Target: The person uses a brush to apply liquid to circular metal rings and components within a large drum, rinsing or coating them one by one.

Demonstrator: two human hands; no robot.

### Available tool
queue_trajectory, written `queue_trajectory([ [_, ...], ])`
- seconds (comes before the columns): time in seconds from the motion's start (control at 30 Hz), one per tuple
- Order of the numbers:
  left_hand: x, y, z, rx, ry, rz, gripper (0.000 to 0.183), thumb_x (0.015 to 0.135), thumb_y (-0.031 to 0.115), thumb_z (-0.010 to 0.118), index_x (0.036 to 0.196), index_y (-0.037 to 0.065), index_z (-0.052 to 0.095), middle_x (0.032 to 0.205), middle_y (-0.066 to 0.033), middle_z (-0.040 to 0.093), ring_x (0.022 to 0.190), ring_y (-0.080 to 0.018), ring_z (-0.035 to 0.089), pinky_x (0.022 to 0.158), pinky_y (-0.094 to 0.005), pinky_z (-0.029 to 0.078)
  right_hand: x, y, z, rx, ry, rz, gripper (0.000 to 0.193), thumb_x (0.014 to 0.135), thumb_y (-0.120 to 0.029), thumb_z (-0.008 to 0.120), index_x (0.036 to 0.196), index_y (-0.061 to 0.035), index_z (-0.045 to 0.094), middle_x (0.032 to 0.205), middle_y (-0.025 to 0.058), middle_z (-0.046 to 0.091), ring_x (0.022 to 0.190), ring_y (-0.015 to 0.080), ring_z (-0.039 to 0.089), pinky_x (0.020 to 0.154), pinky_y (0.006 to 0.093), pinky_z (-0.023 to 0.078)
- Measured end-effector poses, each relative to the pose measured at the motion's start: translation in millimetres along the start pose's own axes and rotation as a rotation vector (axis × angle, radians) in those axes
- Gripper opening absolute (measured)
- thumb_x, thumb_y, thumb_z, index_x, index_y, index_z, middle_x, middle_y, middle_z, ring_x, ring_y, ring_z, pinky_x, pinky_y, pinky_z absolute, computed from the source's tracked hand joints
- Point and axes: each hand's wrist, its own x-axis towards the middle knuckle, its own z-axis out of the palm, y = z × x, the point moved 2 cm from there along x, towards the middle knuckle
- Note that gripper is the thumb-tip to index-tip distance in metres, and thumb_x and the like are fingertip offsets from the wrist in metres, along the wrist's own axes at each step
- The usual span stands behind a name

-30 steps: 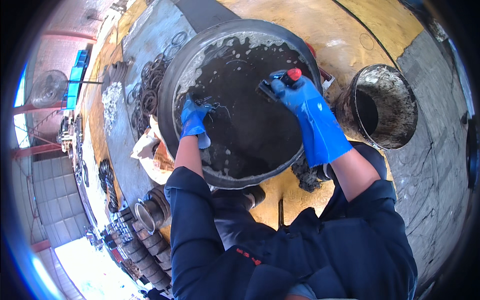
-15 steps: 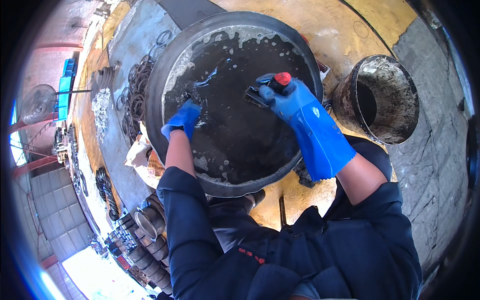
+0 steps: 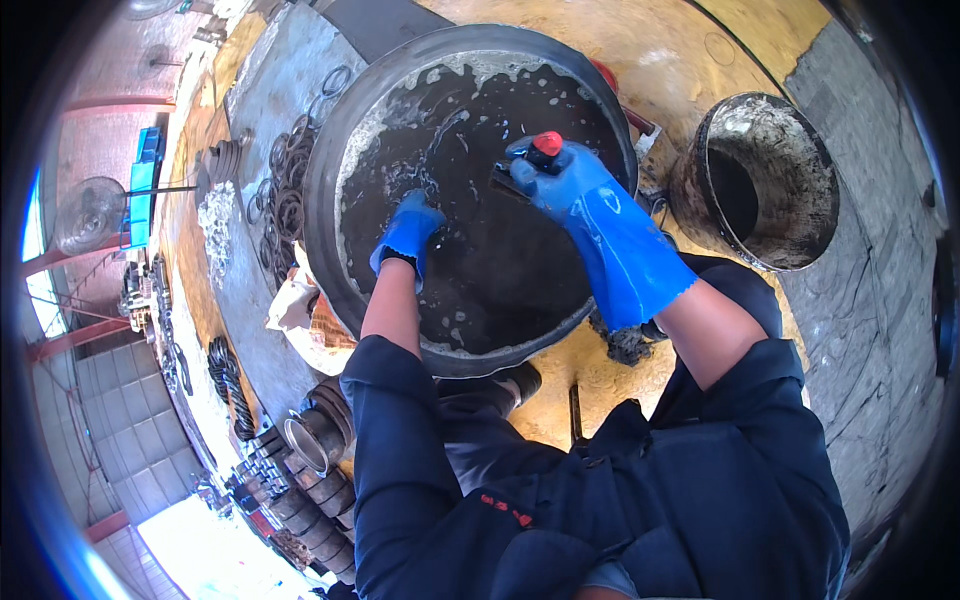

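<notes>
A wide round black basin (image 3: 325, 200) of dark, foamy liquid (image 3: 490, 270) lies before me. My left hand (image 3: 412, 218), in a blue rubber glove, reaches into the liquid at the left; its fingertips are under the surface, so whatever they touch is hidden. Above the right half of the basin, my right hand (image 3: 560, 178), in a long blue glove, is closed round a black-handled tool (image 3: 547, 143) with a red end. A dark, flat part of this tool sticks out to the left of the fingers; its exact kind is unclear.
To the right stands a grimy bucket (image 3: 770, 185), tipped toward me in view. Dark metal rings (image 3: 290, 180) are heaped left of the basin, near a whitish sack (image 3: 295, 310). Stacked round metal parts (image 3: 320, 490) are at lower left. A red-handled tool (image 3: 640, 122) lies beyond the basin's right rim.
My left hand has moved right and slightly away from me through the liquid, stirring ripples. My right hand has shifted slightly up and left, still holding the tool.
</notes>
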Motion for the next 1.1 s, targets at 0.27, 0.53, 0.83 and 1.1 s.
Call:
queue_trajectory([
  [0.27, -20.7, -29.6, 0.3, -0.480, 0.045, 0.162, 0.055, 0.084, 0.032, 0.072, 0.126, 0.000, 0.058, 0.104, -0.0130, 0.069, 0.092, -0.0215, 0.064, 0.083, -0.0306, 0.050, 9.4, 14.8, 10.1, -0.041, -0.013, -0.012, 0.025, 0.085, -0.025, 0.067, 0.105, -0.0115, 0.069, 0.096, 0.0127, 0.071, 0.092, 0.0247, 0.068, 0.085, 0.0346, 0.051],
  [0.53, -82.5, 27.2, -29.6, -0.137, 0.278, -0.086, 0.051, 0.087, 0.034, 0.070, 0.123, 0.000, 0.060, 0.104, -0.0072, 0.068, 0.089, -0.0170, 0.062, 0.077, -0.0290, 0.049, 12.4, 19.6, 1.8, -0.216, -0.060, 0.000, 0.032, 0.084, -0.033, 0.065, 0.106, -0.0105, 0.068, 0.099, 0.0166, 0.069, 0.094, 0.0328, 0.066, 0.085, 0.0392, 0.051],
  [0.83, -55.4, -0.3, -10.6, -0.433, 0.116, -0.037, 0.050, 0.087, 0.036, 0.070, 0.120, 0.001, 0.061, 0.100, -0.0066, 0.068, 0.086, -0.0164, 0.062, 0.074, -0.0286, 0.049, 14.4, 25.5, 5.5, -0.215, -0.043, -0.025, 0.026, 0.086, -0.020, 0.067, 0.107, -0.0058, 0.068, 0.094, 0.0105, 0.072, 0.087, 0.0182, 0.068, 0.083, 0.0309, 0.051],
  [1.1, -33.2, -14.7, 9.6, -0.587, 0.069, -0.048, 0.049, 0.087, 0.038, 0.069, 0.118, 0.001, 0.062, 0.097, -0.0061, 0.068, 0.083, -0.0159, 0.062, 0.071, -0.0282, 0.048, 9.6, 18.4, 0.5, -0.269, -0.033, -0.058, 0.028, 0.083, -0.022, 0.067, 0.107, -0.0077, 0.068, 0.094, 0.0130, 0.071, 0.088, 0.0209, 0.068, 0.081, 0.0324, 0.051],
])
